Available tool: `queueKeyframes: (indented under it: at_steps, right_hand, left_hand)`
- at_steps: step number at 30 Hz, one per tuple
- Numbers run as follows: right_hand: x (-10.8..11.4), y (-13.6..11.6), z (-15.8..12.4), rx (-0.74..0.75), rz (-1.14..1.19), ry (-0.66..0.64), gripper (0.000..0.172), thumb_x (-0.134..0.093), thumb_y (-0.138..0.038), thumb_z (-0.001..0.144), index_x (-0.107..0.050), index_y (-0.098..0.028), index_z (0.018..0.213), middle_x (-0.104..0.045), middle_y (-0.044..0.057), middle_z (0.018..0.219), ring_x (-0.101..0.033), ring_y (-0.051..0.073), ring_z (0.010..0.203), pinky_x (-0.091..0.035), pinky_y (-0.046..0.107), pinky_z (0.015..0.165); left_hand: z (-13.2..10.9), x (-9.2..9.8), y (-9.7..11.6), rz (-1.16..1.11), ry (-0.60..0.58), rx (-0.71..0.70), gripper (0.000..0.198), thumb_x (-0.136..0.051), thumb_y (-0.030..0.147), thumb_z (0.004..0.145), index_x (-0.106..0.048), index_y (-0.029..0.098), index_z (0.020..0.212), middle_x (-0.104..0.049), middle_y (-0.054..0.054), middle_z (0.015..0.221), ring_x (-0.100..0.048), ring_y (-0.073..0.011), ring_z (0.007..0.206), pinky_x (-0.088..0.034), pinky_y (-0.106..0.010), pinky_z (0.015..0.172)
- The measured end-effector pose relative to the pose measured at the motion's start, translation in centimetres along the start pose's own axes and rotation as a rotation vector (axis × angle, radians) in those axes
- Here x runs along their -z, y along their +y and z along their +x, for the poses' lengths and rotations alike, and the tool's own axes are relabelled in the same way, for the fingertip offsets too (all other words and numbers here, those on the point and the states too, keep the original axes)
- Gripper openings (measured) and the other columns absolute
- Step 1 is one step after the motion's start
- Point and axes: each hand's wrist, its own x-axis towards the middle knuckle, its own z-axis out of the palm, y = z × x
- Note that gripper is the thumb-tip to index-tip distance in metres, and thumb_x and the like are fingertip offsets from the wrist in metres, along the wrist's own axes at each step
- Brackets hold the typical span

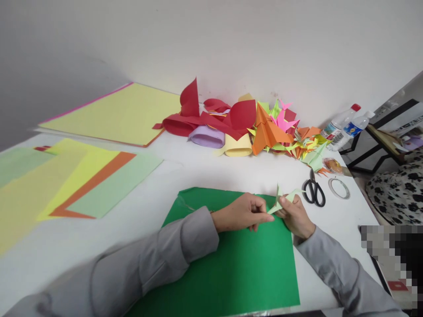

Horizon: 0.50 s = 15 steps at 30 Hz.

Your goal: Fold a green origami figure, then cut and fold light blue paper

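Note:
A small pale-green folded paper figure [280,200] with thin pointed tips is pinched between both my hands above a large dark-green sheet [231,268] on the white table [158,207]. My left hand [243,212] grips its left end with fingers closed. My right hand [295,215] holds its right side, fingers curled. Both arms wear grey sleeves.
Black scissors [313,191] and a tape ring [339,188] lie right of my hands. A heap of folded coloured paper figures and scraps [257,127] sits by the wall. Two plastic bottles [343,123] lie at the far right. Stacks of yellow, green and orange sheets [82,180] cover the left.

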Motion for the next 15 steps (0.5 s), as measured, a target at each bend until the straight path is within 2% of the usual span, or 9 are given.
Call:
queueKeyframes:
  at_steps: [12, 15]
  right_hand:
    - [0.12, -0.44, 0.56, 0.007, 0.136, 0.000, 0.063, -0.069, -0.048, 0.081, -0.025, -0.020, 0.046, -0.015, -0.012, 0.043, -0.012, 0.003, 0.039, -0.011, 0.023, 0.041]
    - [0.30, -0.47, 0.64, 0.003, 0.151, -0.003, 0.063, -0.068, -0.047, 0.081, -0.024, -0.019, 0.046, -0.016, -0.011, 0.042, -0.013, 0.003, 0.039, -0.011, 0.023, 0.041]
  left_hand:
    - [0.01, 0.28, -0.10, 0.097, 0.036, -0.076, 0.039, -0.063, 0.036, 0.077, -0.038, 0.019, 0.053, -0.039, 0.009, 0.043, -0.043, -0.0057, 0.039, -0.032, -0.019, 0.043]
    - [-0.02, 0.25, 0.07, 0.086, 0.039, -0.065, 0.035, -0.061, 0.035, 0.079, -0.041, 0.018, 0.055, -0.041, 0.008, 0.044, -0.043, -0.0058, 0.039, -0.033, -0.018, 0.042]
